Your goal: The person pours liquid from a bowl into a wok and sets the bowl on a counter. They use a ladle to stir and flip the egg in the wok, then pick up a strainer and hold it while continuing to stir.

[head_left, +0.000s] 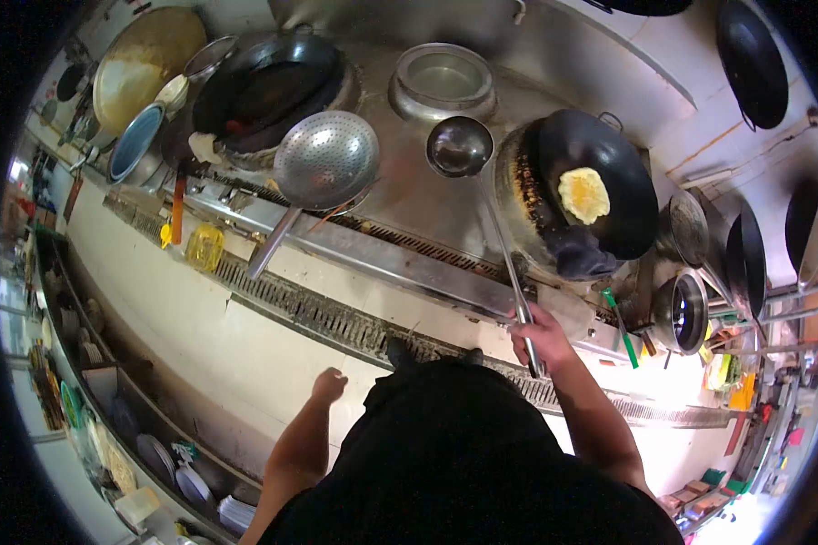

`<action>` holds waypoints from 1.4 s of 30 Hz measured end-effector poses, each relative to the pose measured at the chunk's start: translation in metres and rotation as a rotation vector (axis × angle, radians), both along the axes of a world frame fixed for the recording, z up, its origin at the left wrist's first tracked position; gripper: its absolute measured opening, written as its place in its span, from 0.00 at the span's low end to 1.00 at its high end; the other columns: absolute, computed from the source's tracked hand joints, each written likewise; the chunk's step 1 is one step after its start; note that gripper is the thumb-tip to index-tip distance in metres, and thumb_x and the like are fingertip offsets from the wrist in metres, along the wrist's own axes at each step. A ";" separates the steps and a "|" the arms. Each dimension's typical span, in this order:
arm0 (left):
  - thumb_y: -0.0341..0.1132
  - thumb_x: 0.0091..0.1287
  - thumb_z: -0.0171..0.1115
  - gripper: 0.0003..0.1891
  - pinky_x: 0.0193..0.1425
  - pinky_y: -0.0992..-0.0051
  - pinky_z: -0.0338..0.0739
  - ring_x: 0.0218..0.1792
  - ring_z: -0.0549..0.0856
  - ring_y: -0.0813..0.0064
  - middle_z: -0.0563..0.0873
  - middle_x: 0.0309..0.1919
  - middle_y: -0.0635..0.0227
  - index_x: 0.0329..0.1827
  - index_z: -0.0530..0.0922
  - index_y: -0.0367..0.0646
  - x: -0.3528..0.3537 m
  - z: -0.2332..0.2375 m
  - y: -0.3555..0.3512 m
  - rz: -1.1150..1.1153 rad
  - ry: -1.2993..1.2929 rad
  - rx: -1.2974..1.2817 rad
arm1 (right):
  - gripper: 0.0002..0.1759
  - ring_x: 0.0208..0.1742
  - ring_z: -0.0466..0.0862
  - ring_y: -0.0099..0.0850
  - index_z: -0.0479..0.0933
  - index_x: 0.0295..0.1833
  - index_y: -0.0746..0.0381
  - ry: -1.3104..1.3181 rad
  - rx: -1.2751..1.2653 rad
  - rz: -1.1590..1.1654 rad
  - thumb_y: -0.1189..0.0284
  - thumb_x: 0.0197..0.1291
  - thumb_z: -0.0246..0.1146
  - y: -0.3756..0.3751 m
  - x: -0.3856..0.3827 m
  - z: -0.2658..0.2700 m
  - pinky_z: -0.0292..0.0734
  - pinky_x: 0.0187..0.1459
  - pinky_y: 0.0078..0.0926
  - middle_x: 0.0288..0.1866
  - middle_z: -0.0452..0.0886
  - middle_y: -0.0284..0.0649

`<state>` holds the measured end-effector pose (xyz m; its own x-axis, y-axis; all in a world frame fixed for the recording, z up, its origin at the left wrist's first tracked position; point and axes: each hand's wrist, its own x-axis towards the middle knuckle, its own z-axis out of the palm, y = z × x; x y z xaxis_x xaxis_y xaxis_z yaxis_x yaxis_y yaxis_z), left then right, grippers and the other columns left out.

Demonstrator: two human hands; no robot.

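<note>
In my right hand (pixel 541 336) is the handle of a long metal ladle (pixel 459 148), fingers wrapped round it. The ladle's bowl is over the steel stove top, left of a black wok (pixel 627 195). A yellow-and-white fried egg (pixel 584 195) lies in that wok. A dark folded cloth (pixel 582 254) rests at the wok's near edge. My left hand (pixel 330 385) hangs low over the floor, its fingers curled in with nothing visible in them. A perforated strainer (pixel 327 159) with a long handle sits on the stove's left part, beyond that hand.
Another dark wok (pixel 268 91) stands at the back left. Between the woks is a round metal pot (pixel 443 80) with liquid. A steel rail (pixel 409 263) edges the stove, with a drain grate (pixel 309 309) in the floor below. Several pans hang at right; shelves with plates (pixel 191 486) stand at left.
</note>
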<state>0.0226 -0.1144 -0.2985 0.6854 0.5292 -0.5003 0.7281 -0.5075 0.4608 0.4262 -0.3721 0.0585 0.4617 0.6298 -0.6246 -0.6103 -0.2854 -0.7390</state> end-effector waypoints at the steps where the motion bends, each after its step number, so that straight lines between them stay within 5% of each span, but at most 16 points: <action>1: 0.45 0.55 0.63 0.18 0.54 0.65 0.74 0.48 0.81 0.58 0.84 0.42 0.57 0.45 0.79 0.44 0.026 0.070 -0.012 0.235 0.208 -0.176 | 0.14 0.12 0.70 0.27 0.69 0.46 0.62 -0.001 0.004 -0.015 0.81 0.52 0.57 -0.011 0.000 0.003 0.63 0.13 0.24 0.17 0.69 0.37; 7: 0.45 0.56 0.62 0.20 0.57 0.63 0.73 0.52 0.79 0.55 0.82 0.46 0.54 0.47 0.79 0.43 0.062 0.073 -0.021 0.099 0.250 -0.173 | 0.15 0.10 0.70 0.27 0.67 0.48 0.64 -0.244 0.112 0.081 0.81 0.53 0.53 -0.063 0.001 0.018 0.63 0.14 0.21 0.15 0.69 0.37; 12: 0.45 0.55 0.62 0.21 0.58 0.63 0.72 0.54 0.78 0.55 0.81 0.48 0.52 0.48 0.79 0.43 0.102 0.064 -0.007 -0.021 0.177 -0.110 | 0.15 0.10 0.69 0.26 0.67 0.49 0.65 -0.149 0.178 -0.027 0.82 0.53 0.54 -0.103 0.003 0.037 0.62 0.12 0.21 0.16 0.68 0.37; 15: 0.36 0.57 0.56 0.08 0.44 0.57 0.75 0.40 0.80 0.52 0.81 0.31 0.55 0.31 0.80 0.42 0.131 0.072 -0.001 -0.815 0.114 0.267 | 0.15 0.11 0.70 0.26 0.68 0.47 0.63 -0.062 0.203 -0.166 0.82 0.52 0.54 -0.126 0.002 0.047 0.63 0.13 0.22 0.16 0.68 0.35; 16: 0.33 0.55 0.54 0.06 0.40 0.56 0.73 0.35 0.78 0.54 0.77 0.26 0.57 0.24 0.77 0.43 0.128 0.051 0.000 -0.633 -0.211 0.191 | 0.15 0.10 0.69 0.26 0.68 0.47 0.64 -0.031 0.243 -0.210 0.82 0.51 0.55 -0.137 0.003 0.045 0.63 0.13 0.22 0.15 0.68 0.36; 18: 0.34 0.53 0.55 0.05 0.41 0.57 0.74 0.36 0.79 0.54 0.78 0.27 0.56 0.24 0.78 0.45 0.136 0.025 0.005 -0.790 -0.114 0.289 | 0.16 0.10 0.69 0.26 0.67 0.48 0.64 -0.051 0.281 -0.287 0.81 0.51 0.55 -0.158 0.000 0.049 0.62 0.12 0.22 0.15 0.68 0.37; 19: 0.33 0.52 0.56 0.04 0.41 0.58 0.74 0.37 0.79 0.55 0.78 0.27 0.56 0.23 0.78 0.45 0.150 0.052 0.000 -0.874 -0.011 0.275 | 0.17 0.10 0.69 0.27 0.67 0.49 0.64 -0.076 0.283 -0.324 0.81 0.51 0.54 -0.166 -0.002 0.053 0.62 0.12 0.22 0.15 0.69 0.37; 20: 0.32 0.50 0.58 0.02 0.42 0.59 0.75 0.39 0.80 0.55 0.79 0.28 0.56 0.24 0.79 0.46 0.147 0.001 0.005 -0.986 -0.088 0.322 | 0.18 0.10 0.70 0.27 0.67 0.49 0.64 -0.185 0.306 -0.424 0.81 0.50 0.53 -0.186 -0.003 0.056 0.63 0.13 0.21 0.15 0.69 0.38; 21: 0.31 0.47 0.60 0.02 0.41 0.59 0.75 0.39 0.80 0.54 0.79 0.27 0.56 0.23 0.79 0.46 0.143 -0.015 0.016 -0.623 -0.247 -0.156 | 0.18 0.10 0.70 0.27 0.67 0.50 0.64 -0.224 0.258 -0.467 0.80 0.50 0.53 -0.195 -0.004 0.060 0.64 0.13 0.20 0.15 0.70 0.38; 24: 0.32 0.47 0.60 0.02 0.39 0.58 0.76 0.36 0.81 0.54 0.78 0.24 0.55 0.23 0.80 0.45 0.173 0.076 -0.005 -0.915 -0.410 0.038 | 0.20 0.11 0.71 0.26 0.66 0.49 0.65 -0.423 0.093 -0.638 0.79 0.47 0.54 -0.225 -0.004 0.057 0.65 0.14 0.19 0.16 0.71 0.37; 29: 0.36 0.47 0.61 0.06 0.37 0.57 0.76 0.33 0.81 0.54 0.78 0.22 0.56 0.23 0.79 0.44 0.186 0.082 -0.007 -0.706 -0.505 -0.096 | 0.16 0.15 0.72 0.24 0.68 0.46 0.68 -0.682 -0.398 -0.884 0.80 0.48 0.52 -0.270 -0.004 0.048 0.70 0.17 0.21 0.22 0.73 0.36; 33: 0.39 0.49 0.61 0.08 0.38 0.57 0.75 0.34 0.81 0.53 0.79 0.24 0.56 0.24 0.79 0.44 0.195 0.060 0.007 -0.844 -0.442 -0.011 | 0.18 0.13 0.71 0.24 0.68 0.49 0.69 -0.748 -0.749 -0.861 0.81 0.49 0.51 -0.308 -0.005 0.036 0.70 0.14 0.22 0.21 0.71 0.37; 35: 0.41 0.52 0.59 0.11 0.38 0.57 0.74 0.34 0.81 0.52 0.80 0.26 0.54 0.24 0.78 0.41 0.190 0.037 0.010 -0.274 -0.189 -0.278 | 0.19 0.13 0.72 0.24 0.68 0.50 0.70 -0.785 -0.789 -0.868 0.81 0.49 0.52 -0.324 -0.008 0.025 0.70 0.14 0.22 0.21 0.72 0.37; 42: 0.43 0.56 0.55 0.15 0.36 0.57 0.72 0.32 0.81 0.52 0.77 0.23 0.49 0.25 0.75 0.37 0.210 0.069 -0.001 -0.348 -0.173 -0.258 | 0.19 0.13 0.73 0.24 0.69 0.50 0.70 -0.952 -0.920 -0.838 0.81 0.50 0.54 -0.348 -0.014 -0.002 0.70 0.15 0.22 0.22 0.75 0.39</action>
